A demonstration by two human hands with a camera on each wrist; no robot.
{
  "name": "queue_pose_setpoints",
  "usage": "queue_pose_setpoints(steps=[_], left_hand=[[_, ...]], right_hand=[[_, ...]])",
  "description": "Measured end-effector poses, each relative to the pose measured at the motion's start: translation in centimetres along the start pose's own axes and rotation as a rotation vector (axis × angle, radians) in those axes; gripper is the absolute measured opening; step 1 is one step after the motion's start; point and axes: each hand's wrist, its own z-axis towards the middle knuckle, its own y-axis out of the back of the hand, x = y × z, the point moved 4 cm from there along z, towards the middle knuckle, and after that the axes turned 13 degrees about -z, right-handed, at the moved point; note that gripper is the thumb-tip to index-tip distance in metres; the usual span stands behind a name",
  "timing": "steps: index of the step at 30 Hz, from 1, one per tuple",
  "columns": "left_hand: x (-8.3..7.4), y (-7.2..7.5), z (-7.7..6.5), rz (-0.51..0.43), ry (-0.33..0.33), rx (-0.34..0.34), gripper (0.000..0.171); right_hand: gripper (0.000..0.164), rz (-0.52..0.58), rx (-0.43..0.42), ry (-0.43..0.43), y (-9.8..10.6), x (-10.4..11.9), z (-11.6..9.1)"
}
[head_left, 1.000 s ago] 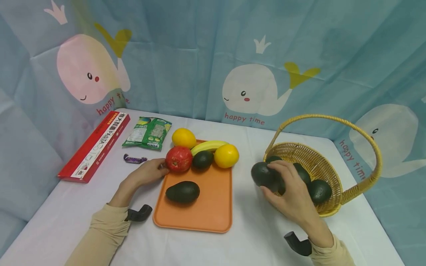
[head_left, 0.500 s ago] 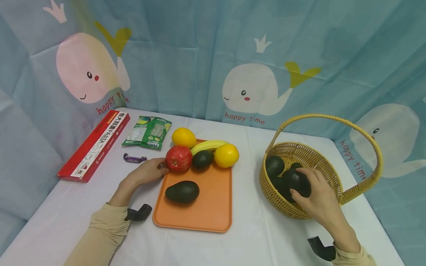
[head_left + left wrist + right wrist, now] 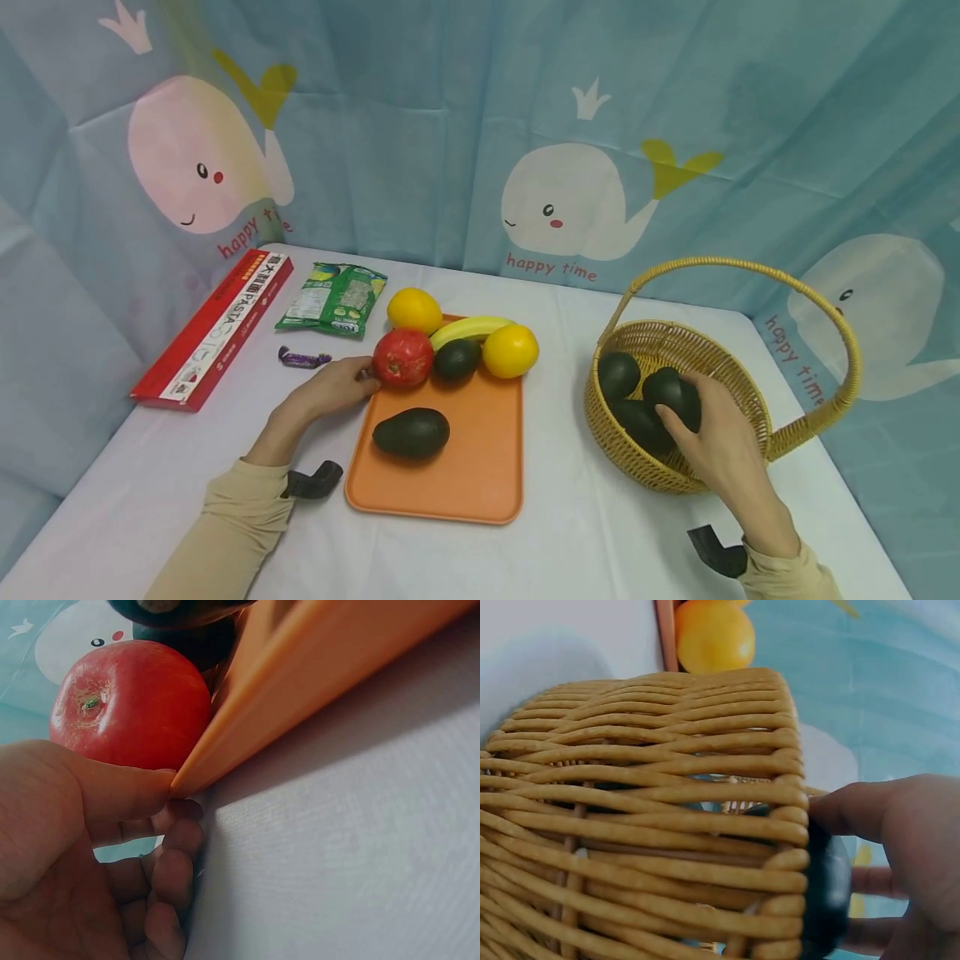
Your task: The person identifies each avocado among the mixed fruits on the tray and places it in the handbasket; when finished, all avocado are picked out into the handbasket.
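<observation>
My right hand [image 3: 716, 433] grips a dark green avocado [image 3: 667, 396] inside the yellow wicker basket [image 3: 622, 462]; in the right wrist view the avocado [image 3: 829, 892] shows just past the woven rim, thumb and fingers around it. Two more avocados lie along the basket's left side, one of them at the back [image 3: 618, 375]. At the orange tray's left edge, my left hand [image 3: 337, 390] pinches the tray [image 3: 247, 735] rim, thumb above and fingers curled below. Right beside that thumb is a red apple [image 3: 142, 705]. An avocado [image 3: 411, 433] lies on the tray [image 3: 465, 492].
A yellow banana [image 3: 472, 329], a small avocado [image 3: 457, 360], a lemon [image 3: 511, 351] and an orange-yellow fruit [image 3: 415, 311] crowd the tray's far end. Farther left are a green snack bag [image 3: 333, 300], a purple wrapped candy [image 3: 303, 358] and a red pasta box [image 3: 213, 329]. The basket handle [image 3: 832, 308] arches high.
My right hand has moved from the basket's left rim rightward and down into it, holding an avocado, and shifted slightly since. The left hand and the tray have stayed put.
</observation>
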Motion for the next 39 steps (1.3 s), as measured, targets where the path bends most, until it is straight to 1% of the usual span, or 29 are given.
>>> queue_pose_setpoints(steps=[4,9,13,18,23,26,33,39], left_hand=[[0.1,0.0,0.0,-0.002,0.001,0.001,0.048],[0.1,0.0,0.1,-0.003,-0.004,-0.001,0.047],[0.2,0.0,0.1,-0.007,0.003,0.001,0.048],[0.3,0.0,0.1,-0.01,0.01,0.003,0.05],[0.2,0.0,0.0,-0.012,0.01,0.002,0.051],[0.2,0.0,0.0,-0.009,0.009,-0.001,0.051],[0.3,0.0,0.1,-0.007,0.008,-0.001,0.051],[0.2,0.0,0.1,-0.003,-0.005,-0.004,0.05]], right_hand=[[0.054,-0.002,-0.028,0.062,-0.3,0.6,0.0],[0.056,0.003,-0.042,0.088,-0.6,1.3,0.1],[0.053,0.001,-0.106,0.113,-0.7,1.6,0.2],[0.052,-0.033,-0.179,0.159,-0.7,1.8,0.2],[0.053,-0.06,-0.234,0.154,-0.7,1.7,0.2],[0.053,-0.074,-0.241,0.135,-0.6,1.4,0.2],[0.051,-0.153,-0.261,0.136,-0.5,0.9,0.2],[0.049,-0.179,-0.208,0.131,-0.3,1.0,0.1]])
